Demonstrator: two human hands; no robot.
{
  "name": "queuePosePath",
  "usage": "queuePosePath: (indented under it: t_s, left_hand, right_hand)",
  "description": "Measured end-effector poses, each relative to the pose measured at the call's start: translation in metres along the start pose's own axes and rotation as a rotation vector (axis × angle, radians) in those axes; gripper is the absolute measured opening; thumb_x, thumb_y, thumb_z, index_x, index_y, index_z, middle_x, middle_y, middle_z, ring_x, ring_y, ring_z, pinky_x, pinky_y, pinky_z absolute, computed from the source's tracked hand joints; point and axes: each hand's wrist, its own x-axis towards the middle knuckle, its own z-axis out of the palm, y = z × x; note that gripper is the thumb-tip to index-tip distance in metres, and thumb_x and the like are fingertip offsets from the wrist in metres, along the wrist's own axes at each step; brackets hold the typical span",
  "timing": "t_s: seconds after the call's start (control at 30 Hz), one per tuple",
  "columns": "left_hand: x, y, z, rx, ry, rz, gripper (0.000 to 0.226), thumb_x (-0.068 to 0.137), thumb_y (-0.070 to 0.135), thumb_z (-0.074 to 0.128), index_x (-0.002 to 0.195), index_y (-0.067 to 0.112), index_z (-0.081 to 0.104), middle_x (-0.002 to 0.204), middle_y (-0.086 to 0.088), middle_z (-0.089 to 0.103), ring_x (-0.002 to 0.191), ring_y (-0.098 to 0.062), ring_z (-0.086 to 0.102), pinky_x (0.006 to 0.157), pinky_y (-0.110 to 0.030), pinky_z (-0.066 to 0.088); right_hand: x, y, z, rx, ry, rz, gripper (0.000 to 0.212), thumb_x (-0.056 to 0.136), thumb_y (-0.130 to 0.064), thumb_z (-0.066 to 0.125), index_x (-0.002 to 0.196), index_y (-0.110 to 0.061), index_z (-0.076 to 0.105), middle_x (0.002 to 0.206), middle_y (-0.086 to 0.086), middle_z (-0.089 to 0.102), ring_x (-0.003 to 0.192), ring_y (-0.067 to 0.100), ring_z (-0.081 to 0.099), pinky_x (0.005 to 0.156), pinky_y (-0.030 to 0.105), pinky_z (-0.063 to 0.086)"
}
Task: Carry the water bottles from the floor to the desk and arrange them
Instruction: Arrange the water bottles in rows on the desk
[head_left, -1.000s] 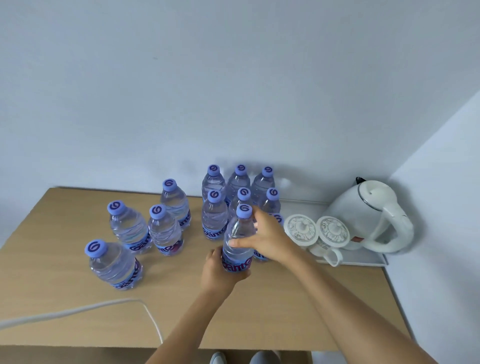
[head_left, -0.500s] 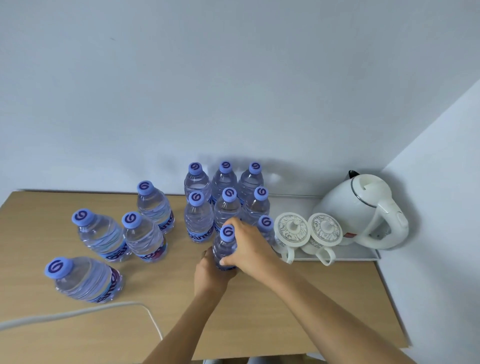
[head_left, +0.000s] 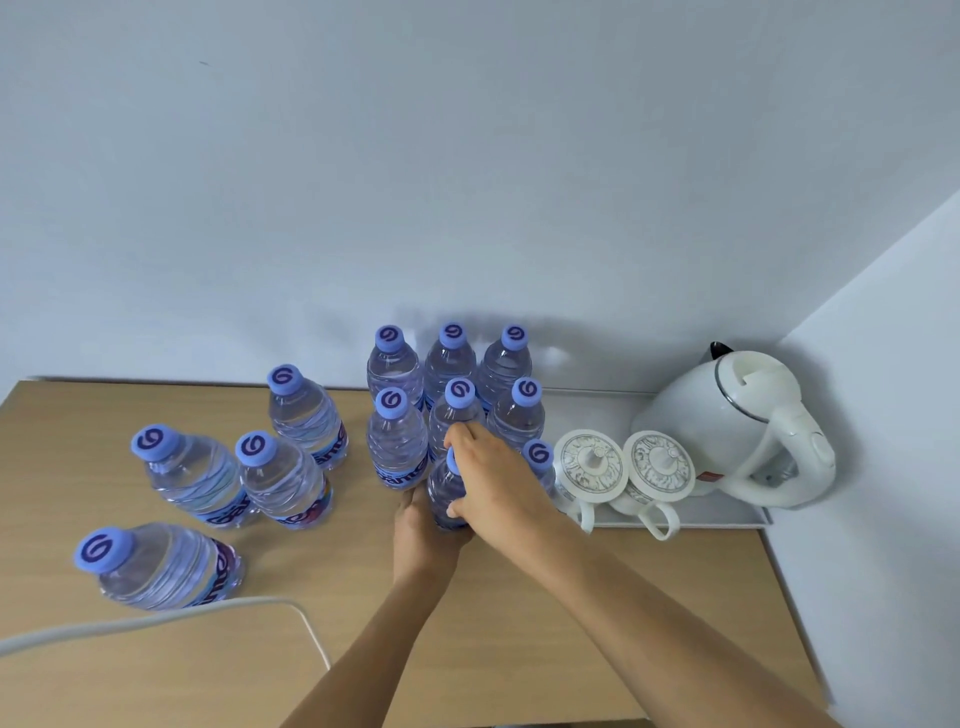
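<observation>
Pale walls meet in a corner behind a light wooden desk (head_left: 597, 623), which carries a crowd of clear water bottles with blue caps. Against the back wall stands a tidy block of them: a rear row of three (head_left: 451, 358) and a second row of three (head_left: 460, 415) just in front, all upright and close together. At the front of that block both hands work on one bottle (head_left: 441, 493). The left hand (head_left: 421, 530) wraps round its lower body from the near side, while the right hand (head_left: 493, 483) comes over from the right, thumb on the bottle's side and fingers lying over its cap, so both are closed on the same bottle. Just right of the right hand another capped bottle (head_left: 538, 457) shows, mostly hidden by the hand. To the left, apart from the block, four loose bottles stand unaligned: one (head_left: 306, 415) near the back, two (head_left: 283, 483) (head_left: 189, 475) side by side in the middle, and one (head_left: 161, 566) nearest the front edge. A white cable (head_left: 156, 618) curves across the near left of the desk. On the right a white tray (head_left: 727, 519) holds two lidded patterned cups (head_left: 587, 465) (head_left: 658, 465) and a white kettle (head_left: 727, 421) in the corner.
</observation>
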Motion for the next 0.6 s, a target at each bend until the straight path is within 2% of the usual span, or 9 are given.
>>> queuePosePath:
  t_s: [0.2,0.27,0.33,0.4,0.5,0.6]
  left_hand:
    - [-0.002,0.001,-0.003,0.001,-0.017,0.010,0.067,0.065,0.003,0.078,0.127,0.007,0.053,0.122,-0.001,0.052,0.110,-0.019,0.052,0.089,-0.029,0.045]
    - [-0.001,-0.001,-0.009,0.073,-0.048,-0.039,0.063,0.069,0.009,0.077,0.127,0.006,0.051,0.120,-0.006,0.055,0.111,-0.022,0.054,0.089,-0.026,0.044]
    - [-0.002,-0.002,-0.022,0.185,-0.058,-0.068,0.052,0.074,0.015,0.071,0.121,0.005,0.052,0.113,-0.008,0.058,0.107,-0.024,0.054,0.081,-0.021,0.038]
    - [-0.007,-0.009,-0.038,0.149,0.005,-0.088,0.051,0.072,0.013,0.071,0.118,0.003,0.053,0.106,-0.009,0.058,0.100,-0.025,0.055,0.075,-0.024,0.039]
    - [-0.016,-0.023,-0.066,0.036,0.157,-0.102,0.054,0.070,0.006,0.077,0.118,0.001,0.055,0.107,-0.012,0.060,0.100,-0.027,0.057,0.084,-0.037,0.048]
    - [-0.024,-0.033,-0.091,-0.004,0.254,-0.172,0.050,0.074,0.007,0.078,0.118,-0.001,0.055,0.110,-0.012,0.062,0.105,-0.027,0.057,0.089,-0.039,0.047]
  right_hand:
    - [-0.004,-0.006,-0.004,-0.047,0.057,-0.042,0.060,0.074,-0.010,0.080,0.122,-0.012,0.045,0.124,0.005,0.044,0.113,0.024,0.048,0.083,0.034,0.048]
    - [-0.001,-0.016,-0.007,-0.047,0.116,-0.076,0.060,0.075,-0.019,0.081,0.123,-0.014,0.045,0.124,0.003,0.044,0.115,0.022,0.046,0.086,0.034,0.048]
    - [0.003,-0.032,-0.008,0.024,0.165,-0.122,0.056,0.078,-0.025,0.079,0.122,-0.015,0.047,0.122,0.001,0.046,0.114,0.020,0.045,0.086,0.031,0.045]
    - [0.009,-0.051,-0.003,0.133,0.150,-0.155,0.050,0.081,-0.026,0.077,0.121,-0.016,0.049,0.122,0.000,0.050,0.114,0.019,0.047,0.085,0.027,0.041]
    - [0.021,-0.076,0.013,0.258,0.055,-0.164,0.049,0.083,-0.026,0.074,0.124,-0.016,0.050,0.126,0.000,0.053,0.117,0.019,0.051,0.090,0.031,0.045]
    - [0.036,-0.095,0.036,0.333,-0.012,-0.148,0.061,0.082,-0.028,0.075,0.132,-0.015,0.045,0.132,0.003,0.051,0.122,0.021,0.050,0.096,0.034,0.045]
